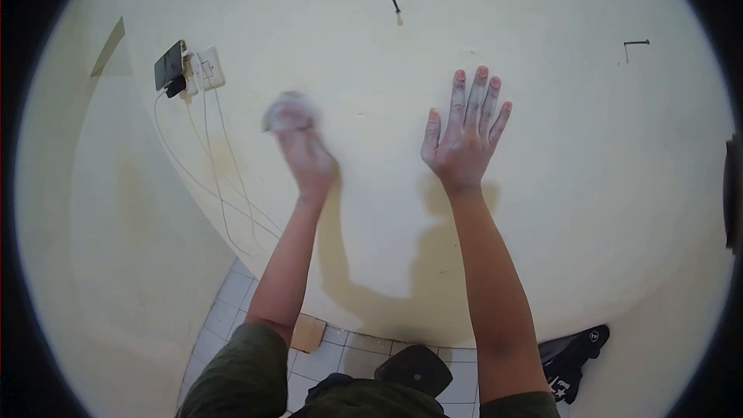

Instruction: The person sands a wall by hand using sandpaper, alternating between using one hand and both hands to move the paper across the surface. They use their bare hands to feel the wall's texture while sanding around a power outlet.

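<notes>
My right hand lies flat on the cream wall, fingers spread and pointing up, with pale dust over the fingers and knuckles. To its left, my left hand is raised against the same wall, smeared by motion. Its fingers are closed around a greyish sheet-like piece; the blur hides what kind it is.
A phone and a black charger are by the wall socket, white cables hanging below. Nails stick out above. Below are floor tiles, a wooden block, a black object and a black bag.
</notes>
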A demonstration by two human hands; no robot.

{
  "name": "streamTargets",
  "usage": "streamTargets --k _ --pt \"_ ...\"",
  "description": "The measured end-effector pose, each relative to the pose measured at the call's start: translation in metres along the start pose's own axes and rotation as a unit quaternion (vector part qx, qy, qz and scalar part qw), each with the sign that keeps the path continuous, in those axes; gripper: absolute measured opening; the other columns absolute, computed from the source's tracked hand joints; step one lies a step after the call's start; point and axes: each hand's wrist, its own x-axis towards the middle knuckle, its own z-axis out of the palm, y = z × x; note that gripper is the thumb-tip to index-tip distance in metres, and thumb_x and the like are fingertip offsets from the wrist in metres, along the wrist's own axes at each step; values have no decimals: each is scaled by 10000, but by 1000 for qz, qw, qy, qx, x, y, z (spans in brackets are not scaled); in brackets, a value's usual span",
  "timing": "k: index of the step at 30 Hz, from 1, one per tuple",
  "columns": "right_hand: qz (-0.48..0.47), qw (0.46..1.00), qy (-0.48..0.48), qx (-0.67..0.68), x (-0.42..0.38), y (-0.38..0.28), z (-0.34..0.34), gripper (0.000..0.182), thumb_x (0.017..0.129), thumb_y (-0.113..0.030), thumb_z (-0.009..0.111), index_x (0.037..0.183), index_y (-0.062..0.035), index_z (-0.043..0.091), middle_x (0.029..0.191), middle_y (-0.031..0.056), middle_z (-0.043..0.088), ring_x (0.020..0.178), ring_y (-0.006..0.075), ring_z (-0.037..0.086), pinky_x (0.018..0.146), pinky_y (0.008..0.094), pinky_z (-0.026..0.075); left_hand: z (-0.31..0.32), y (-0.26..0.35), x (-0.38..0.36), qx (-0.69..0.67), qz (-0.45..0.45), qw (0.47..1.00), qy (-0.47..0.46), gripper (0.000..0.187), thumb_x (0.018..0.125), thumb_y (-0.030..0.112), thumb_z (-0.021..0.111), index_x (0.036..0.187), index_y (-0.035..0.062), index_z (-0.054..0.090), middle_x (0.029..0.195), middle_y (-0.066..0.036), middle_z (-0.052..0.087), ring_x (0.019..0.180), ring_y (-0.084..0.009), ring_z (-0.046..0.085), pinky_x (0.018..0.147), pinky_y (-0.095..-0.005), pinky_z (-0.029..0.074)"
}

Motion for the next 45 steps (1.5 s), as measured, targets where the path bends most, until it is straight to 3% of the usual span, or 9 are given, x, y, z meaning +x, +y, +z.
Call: streamTargets --k 8,14,18,24,28,34,38,42,45 --pt "-10 1000 0 6 1 0 -3 690 1012 -330 527 1630 -45 415 1713 223 322 1608 413 248 1285 605 130 -11 30 -39 -14 274 906 -321 503 947 53 551 1432 -78 581 1501 -255 584 1457 -392 500 1278 -550 201" --pt "-13 1000 17 -5 0 -2 1 681 1021 -332 511 1625 -32 418 1717 222 317 1610 411 243 1285 591 123 9 -14 -23 114 -104 983 99 484 959 66 546 1412 -103 576 1561 -314 492 1511 -438 408 1284 -568 179" --pt "-13 1000 20 -11 -2 -3 2 668 1032 -333 500 1628 -44 416 1721 212 313 1613 404 236 1292 578 105 -14 16 -46 -22 199 940 -277 534 931 23 511 1449 -98 554 1597 -300 460 1529 -415 393 1287 -580 153" --pt "-6 1000 18 -22 -1 -5 7 680 1032 -305 495 1643 -31 378 1735 211 278 1630 401 178 1298 567 42 -18 -48 -11 91 -133 983 82 483 953 27 526 1413 -109 580 1557 -297 511 1513 -428 418 1272 -574 212" --pt "11 1000 8 -24 -7 -22 7 713 1039 -283 483 1659 15 295 1749 240 208 1638 420 110 1294 572 10 -46 -32 -25 -50 164 927 -334 520 946 40 528 1456 -57 567 1614 -246 475 1550 -441 356 1276 -569 200" --pt "95 994 -43 10 -90 -68 20 784 1049 -287 482 1677 51 157 1764 266 84 1643 430 12 1287 588 -12 -43 -93 -10 79 -158 983 45 475 1032 153 488 1478 27 592 1623 -214 476 1539 -378 397 1288 -573 161" --pt "150 981 -108 53 -120 -102 14 814 1066 -328 476 1677 60 105 1763 277 42 1636 453 -7 1285 598 -18 -62 -67 -33 9 99 953 -286 547 1062 176 437 1589 28 467 1684 -220 381 1589 -403 291 1294 -568 115" --pt "186 964 -163 95 -122 -133 -7 803 1079 -308 503 1670 71 113 1758 286 42 1632 465 4 1283 618 21 -50 -100 -20 0 -194 979 66 523 1008 123 500 1524 136 590 1659 -127 458 1574 -351 348 1291 -587 139" --pt "207 952 -163 156 -121 -156 -19 779 1077 -243 537 1661 80 135 1743 303 115 1625 471 77 1292 588 100 -59 -84 -28 -10 -17 989 -144 538 1015 104 496 1549 128 561 1686 -142 412 1587 -376 308 1289 -603 110"
